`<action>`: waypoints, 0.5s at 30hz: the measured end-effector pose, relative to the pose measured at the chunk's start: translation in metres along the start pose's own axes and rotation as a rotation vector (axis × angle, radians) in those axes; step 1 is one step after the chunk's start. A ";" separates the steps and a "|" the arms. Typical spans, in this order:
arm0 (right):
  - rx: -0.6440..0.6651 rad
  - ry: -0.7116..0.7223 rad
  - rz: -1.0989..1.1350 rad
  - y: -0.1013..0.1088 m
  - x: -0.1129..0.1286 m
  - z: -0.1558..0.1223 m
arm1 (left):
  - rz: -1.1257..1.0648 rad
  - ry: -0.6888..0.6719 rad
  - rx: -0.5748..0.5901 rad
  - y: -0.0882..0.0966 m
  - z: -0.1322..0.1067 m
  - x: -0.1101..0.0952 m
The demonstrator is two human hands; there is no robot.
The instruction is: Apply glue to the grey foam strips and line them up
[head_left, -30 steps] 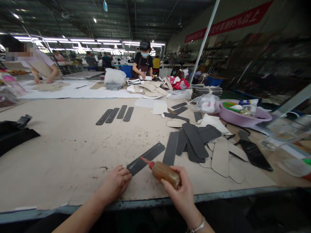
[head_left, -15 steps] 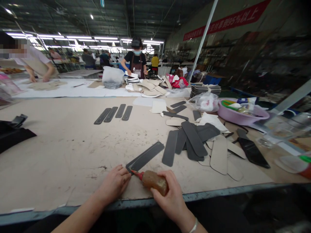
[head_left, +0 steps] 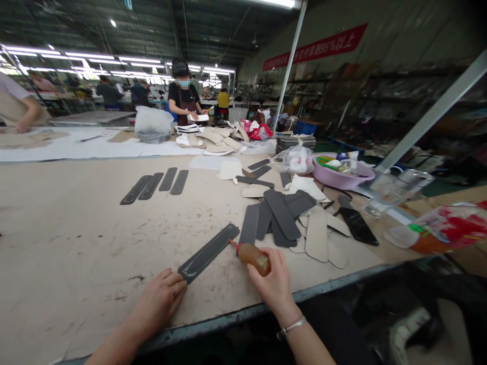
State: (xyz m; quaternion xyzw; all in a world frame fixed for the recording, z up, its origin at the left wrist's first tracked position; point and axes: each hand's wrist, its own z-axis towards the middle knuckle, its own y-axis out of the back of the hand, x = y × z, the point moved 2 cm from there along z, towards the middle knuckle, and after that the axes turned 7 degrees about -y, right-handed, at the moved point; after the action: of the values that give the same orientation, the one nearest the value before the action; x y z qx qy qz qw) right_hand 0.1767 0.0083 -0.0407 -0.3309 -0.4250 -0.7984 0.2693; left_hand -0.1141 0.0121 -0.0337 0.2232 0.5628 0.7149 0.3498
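A long dark grey strip (head_left: 208, 253) with rounded corners lies slanted on the table in front of me, a pale line of glue running along its margins. At its near left end, the curled fingers of my left hand (head_left: 162, 299) pin the strip against the tabletop. My right hand (head_left: 276, 279) is wrapped round a brown glue bottle (head_left: 254, 258), tilted so its red nozzle points left. That nozzle tip is at the strip's far right end; whether it touches cannot be made out.
Dark and beige pieces (head_left: 281, 215) lie heaped right of the strip. Several dark strips (head_left: 152, 185) are laid out at the back left. A pink basin (head_left: 342, 175) stands at the right, near a metal post (head_left: 291, 61). A co-worker (head_left: 184, 96) stands across the table.
The bottle's nozzle has gone from the strip's near left end to its far right end, and a glue line now shows along the near edge. The camera view has turned right.
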 end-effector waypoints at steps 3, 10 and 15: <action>-0.063 -0.008 -0.026 -0.002 -0.004 0.007 | -0.008 -0.006 -0.019 -0.002 -0.002 0.003; -0.027 -0.016 0.013 -0.013 0.000 0.003 | -0.005 0.014 -0.020 -0.008 -0.004 0.007; 0.098 -0.017 0.169 -0.019 0.022 -0.015 | -0.034 0.032 0.030 -0.010 -0.002 0.008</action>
State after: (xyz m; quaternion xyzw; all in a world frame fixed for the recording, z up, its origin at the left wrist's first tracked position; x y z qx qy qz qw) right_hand 0.1447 0.0017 -0.0396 -0.3587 -0.4365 -0.7481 0.3481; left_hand -0.1183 0.0176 -0.0450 0.2075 0.5827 0.7037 0.3495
